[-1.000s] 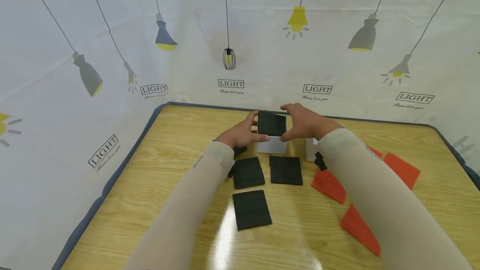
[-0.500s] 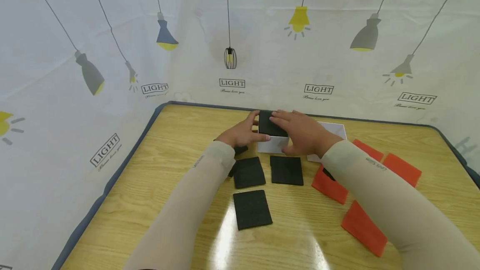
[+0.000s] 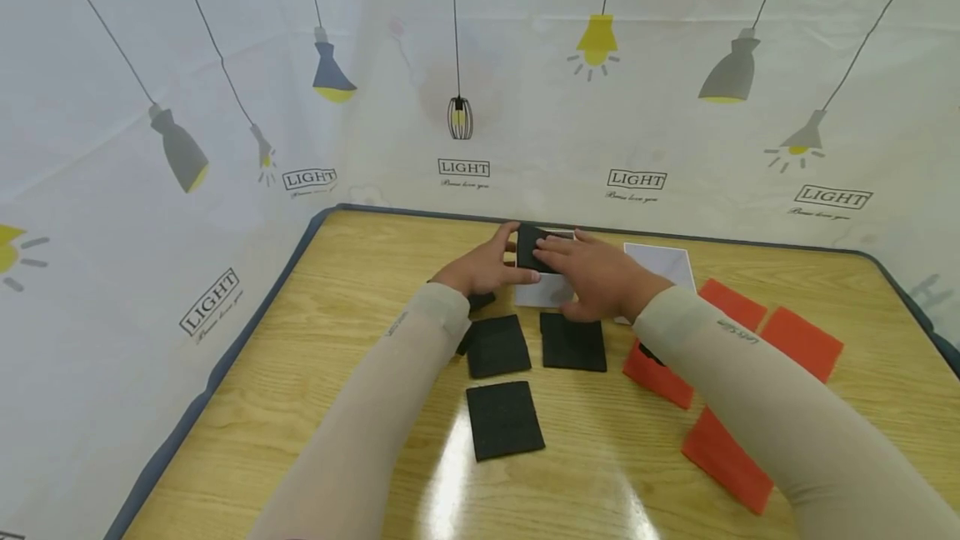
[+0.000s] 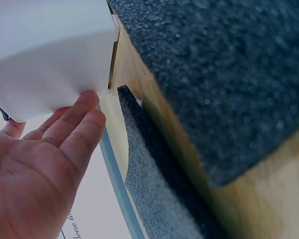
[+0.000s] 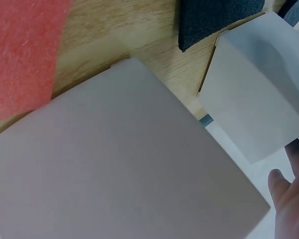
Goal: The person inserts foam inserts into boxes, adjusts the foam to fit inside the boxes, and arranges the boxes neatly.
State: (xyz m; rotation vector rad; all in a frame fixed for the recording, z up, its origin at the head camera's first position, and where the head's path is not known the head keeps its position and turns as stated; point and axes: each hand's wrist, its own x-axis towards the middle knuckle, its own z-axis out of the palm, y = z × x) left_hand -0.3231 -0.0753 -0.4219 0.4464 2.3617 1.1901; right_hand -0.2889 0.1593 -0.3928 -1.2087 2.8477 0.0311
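Note:
Towards the back of the table, my left hand [image 3: 483, 265] holds a small white box [image 3: 534, 292] by its left side, thumb at the front. A black foam square [image 3: 527, 250] fills the box's open top, and a strip of white rim shows at the back right. My right hand [image 3: 600, 273] lies over the right part of the foam, fingers fairly straight against it and thumb low beside the box front. In the left wrist view, the left fingers [image 4: 74, 124] rest along the white wall. The right wrist view has the box [image 5: 249, 84] at upper right.
Several black foam squares [image 3: 505, 419] lie in front of the box and beside the left wrist. A second white box [image 3: 660, 265] stands to the right, partly behind the right wrist. Several red foam squares [image 3: 802, 342] lie around the right forearm. Behind the table hangs a lamp-printed curtain [image 3: 525, 107].
My right hand has come from the box's back right corner onto the foam, then shifted slightly down, showing more white rim. The second box is more visible. My left hand stays put.

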